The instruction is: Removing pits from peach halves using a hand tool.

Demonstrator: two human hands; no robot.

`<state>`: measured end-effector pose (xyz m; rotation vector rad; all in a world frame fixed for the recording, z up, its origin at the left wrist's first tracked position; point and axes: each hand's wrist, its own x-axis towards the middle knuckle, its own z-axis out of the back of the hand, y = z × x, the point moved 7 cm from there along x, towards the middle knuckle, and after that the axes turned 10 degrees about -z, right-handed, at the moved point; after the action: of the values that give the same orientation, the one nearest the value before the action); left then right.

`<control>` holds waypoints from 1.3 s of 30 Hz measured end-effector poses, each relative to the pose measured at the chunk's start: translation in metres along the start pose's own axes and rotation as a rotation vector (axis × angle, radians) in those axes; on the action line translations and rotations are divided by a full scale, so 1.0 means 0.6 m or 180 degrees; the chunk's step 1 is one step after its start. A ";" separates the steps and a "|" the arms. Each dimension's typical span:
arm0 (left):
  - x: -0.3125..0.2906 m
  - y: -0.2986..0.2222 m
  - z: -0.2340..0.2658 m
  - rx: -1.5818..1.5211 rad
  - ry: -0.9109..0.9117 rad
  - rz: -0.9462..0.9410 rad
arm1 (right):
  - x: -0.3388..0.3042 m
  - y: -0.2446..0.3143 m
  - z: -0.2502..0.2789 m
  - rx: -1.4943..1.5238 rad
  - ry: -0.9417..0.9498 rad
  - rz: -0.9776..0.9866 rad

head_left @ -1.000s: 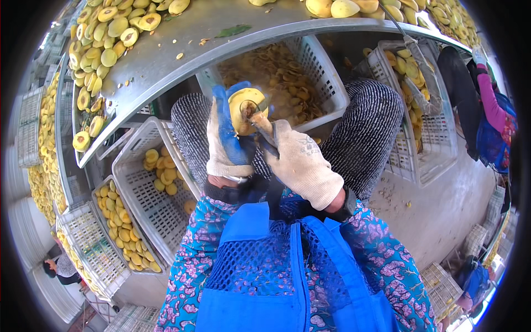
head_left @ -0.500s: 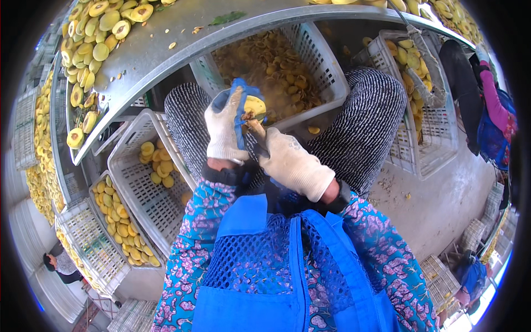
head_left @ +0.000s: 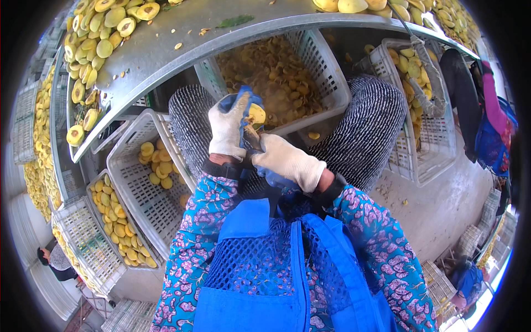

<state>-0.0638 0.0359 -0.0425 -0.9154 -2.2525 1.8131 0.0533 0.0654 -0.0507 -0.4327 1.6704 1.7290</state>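
Observation:
My left hand (head_left: 225, 130), in a white glove with blue coating, is closed around a yellow peach half (head_left: 256, 114) above my lap. Its cut side is partly visible, with brown at the middle. In my right hand (head_left: 292, 161), gloved the same way, is a short pitting tool (head_left: 251, 136) with a brownish shaft. The tool's end meets the lower side of the fruit; its exact tip is hidden. Beyond the hands, between my knees, stands a white crate (head_left: 327, 66) holding many brown and yellow scraps.
A metal table (head_left: 166, 58) curves across the far side, with halved peaches (head_left: 91, 44) heaped at its left. To my left stand a white crate (head_left: 130, 188) with some halves and a fuller one (head_left: 119, 221). Another peach crate (head_left: 431, 157) is at right, near a person (head_left: 495, 122).
My right hand has shifted slightly left and down, turning at the wrist. My left hand still grips the peach half, which has tilted a little.

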 end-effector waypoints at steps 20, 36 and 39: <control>0.037 -0.010 -0.035 -0.0295 0.0242 0.0080 | -0.059 0.047 -0.030 0.4406 0.2809 -0.0074; 0.037 -0.108 0.065 -0.1003 -0.0591 -0.0307 | -0.028 0.078 0.033 0.1135 0.0021 0.0445; 0.033 -0.179 0.200 -0.0623 -0.0735 -0.1169 | -0.029 0.099 0.073 -0.0966 -0.1668 0.1096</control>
<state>-0.1734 -0.0675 0.0169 -0.2898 -2.5610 1.6253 0.0355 0.1075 0.0104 0.1862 1.1534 2.1272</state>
